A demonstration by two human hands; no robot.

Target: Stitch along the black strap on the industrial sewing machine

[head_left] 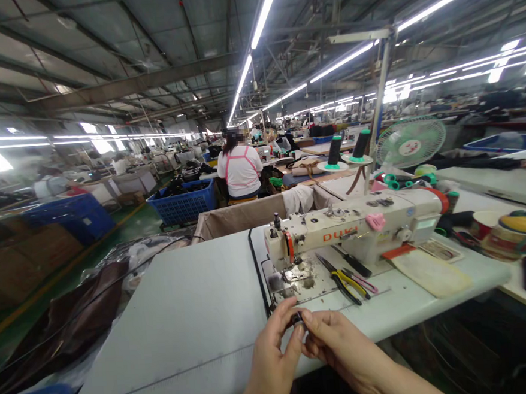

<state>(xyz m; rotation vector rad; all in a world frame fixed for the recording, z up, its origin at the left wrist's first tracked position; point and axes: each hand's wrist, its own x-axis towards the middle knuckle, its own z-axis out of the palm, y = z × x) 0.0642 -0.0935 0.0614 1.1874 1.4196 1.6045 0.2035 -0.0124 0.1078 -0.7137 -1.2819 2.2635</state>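
Note:
Between both hands, above the front edge of the sewing table (198,297), is a small round bobbin (297,319) with dark thread and a silvery rim. My left hand (270,355) pinches it between thumb and fingers from the left. From the right, my right hand (340,340) grips it with thumb and forefinger; its other fingers are curled. Just beyond the hands stands a white sewing machine (310,225). On its bed lie yellow-and-black pliers (346,284), a black-handled tool (354,262) and a pink-handled tool (363,282).
A yellowish cloth pad (430,270) lies right of the pliers. Further right are cups (515,234) and a green fan (410,141). Thread cones (334,151) stand behind the machine. Ahead, a seated person (240,168) is beside a blue crate (185,203). Brown material (68,318) lies at left.

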